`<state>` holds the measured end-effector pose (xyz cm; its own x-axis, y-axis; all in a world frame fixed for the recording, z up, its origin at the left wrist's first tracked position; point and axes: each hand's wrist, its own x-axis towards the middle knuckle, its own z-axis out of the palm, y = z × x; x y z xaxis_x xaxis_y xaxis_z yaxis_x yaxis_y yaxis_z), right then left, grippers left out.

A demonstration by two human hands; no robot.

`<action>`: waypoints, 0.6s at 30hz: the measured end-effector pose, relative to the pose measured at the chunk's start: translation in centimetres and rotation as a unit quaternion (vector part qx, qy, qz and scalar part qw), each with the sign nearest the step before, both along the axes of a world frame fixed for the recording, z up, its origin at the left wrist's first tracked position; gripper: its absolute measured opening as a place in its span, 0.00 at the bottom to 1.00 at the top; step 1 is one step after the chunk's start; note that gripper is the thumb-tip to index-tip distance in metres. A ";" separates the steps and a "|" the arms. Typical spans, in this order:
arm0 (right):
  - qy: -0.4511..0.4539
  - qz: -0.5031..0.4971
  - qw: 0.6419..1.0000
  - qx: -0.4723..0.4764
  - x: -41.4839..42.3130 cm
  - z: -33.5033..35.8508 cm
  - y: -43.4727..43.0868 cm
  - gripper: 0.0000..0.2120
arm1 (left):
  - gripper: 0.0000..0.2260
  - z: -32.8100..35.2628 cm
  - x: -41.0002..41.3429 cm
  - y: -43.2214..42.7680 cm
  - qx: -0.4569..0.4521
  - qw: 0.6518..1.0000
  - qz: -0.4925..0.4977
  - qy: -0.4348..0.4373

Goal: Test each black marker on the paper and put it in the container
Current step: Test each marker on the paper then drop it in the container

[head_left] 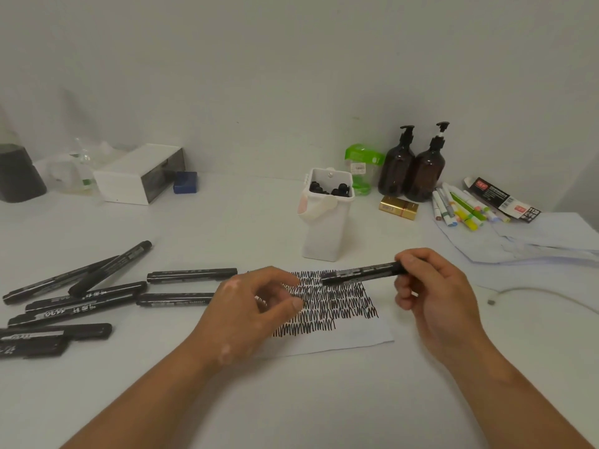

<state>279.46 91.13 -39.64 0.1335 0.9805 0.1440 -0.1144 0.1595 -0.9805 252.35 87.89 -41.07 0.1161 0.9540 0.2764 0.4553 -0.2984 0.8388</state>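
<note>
My right hand (434,293) grips a black marker (363,273) by its right end, holding it level above the paper (356,335), which is covered in rows of black scribble. My left hand (256,306) hovers over the paper's left part with fingers loosely curled, holding nothing that I can see. The white container (325,228) stands behind the paper with a few black markers upright inside it. Several black markers (97,296) lie loose on the table at the left.
Two brown pump bottles (411,170), a green-lidded jar (361,166) and a gold box (398,207) stand at the back right. Coloured highlighters (460,209) lie on papers at the right. A white box (139,173) sits back left. A white cable (534,293) lies at the right.
</note>
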 end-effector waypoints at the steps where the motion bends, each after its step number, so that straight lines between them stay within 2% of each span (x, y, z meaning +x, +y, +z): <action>1: 0.002 -0.018 1.000 -0.008 0.4 -0.1 0.2 0.09 | 0.07 0.0 -0.1 0.1 0.004 1.000 0.006 0.007; 6: -0.012 -0.093 0.996 0.007 1.5 0.7 0.5 0.12 | 0.07 -0.1 -0.4 0.1 0.017 1.000 0.016 0.021; 10: -0.070 -0.143 0.985 0.072 0.6 5.5 1.9 0.12 | 0.07 0.0 -0.8 0.2 0.030 0.999 0.025 0.038; 13: -0.164 -0.157 0.961 0.158 -0.8 10.7 4.2 0.03 | 0.07 0.2 -0.9 0.2 0.045 0.997 0.027 0.059; 18: -0.402 -0.170 0.874 0.215 -4.0 15.7 9.8 0.03 | 0.07 -0.1 -1.0 0.3 0.045 0.996 0.025 0.073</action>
<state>275.42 100.93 -23.93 0.0929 0.7362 0.6703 0.7091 0.4237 -0.5637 251.32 88.22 -41.13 0.1138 0.9318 0.3446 0.5864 -0.3430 0.7338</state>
